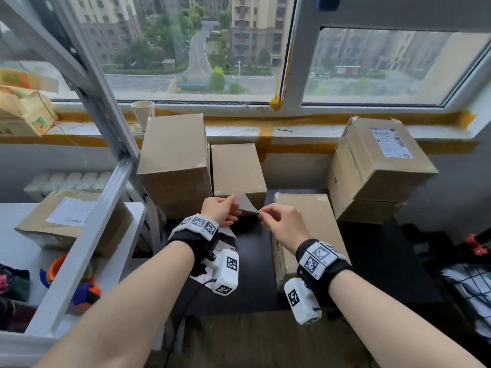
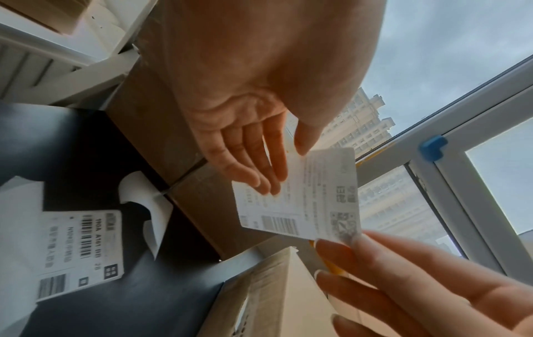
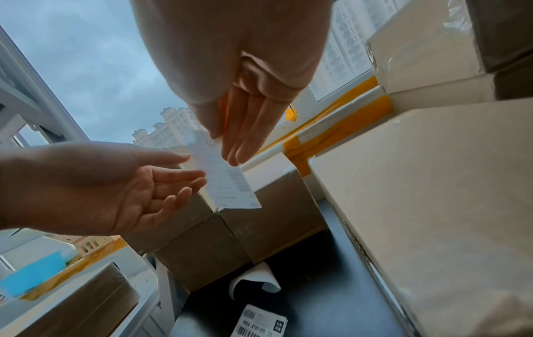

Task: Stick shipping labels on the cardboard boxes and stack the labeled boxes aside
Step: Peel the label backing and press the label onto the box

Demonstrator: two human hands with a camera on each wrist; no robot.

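we hold the label (image 1: 245, 204) in the air over the dark table (image 1: 255, 261), before the boxes (image 1: 237, 171): left hand (image 1: 220, 212) pinches one edge, right hand (image 1: 281, 224) pinches the opposite corner.

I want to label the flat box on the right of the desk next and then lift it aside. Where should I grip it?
A judgement: take the flat box by its two long sides, a hand coming in from each side. It lies low and long on the desk, top bare. First the left hand and right hand must stick down the label they hold between them.
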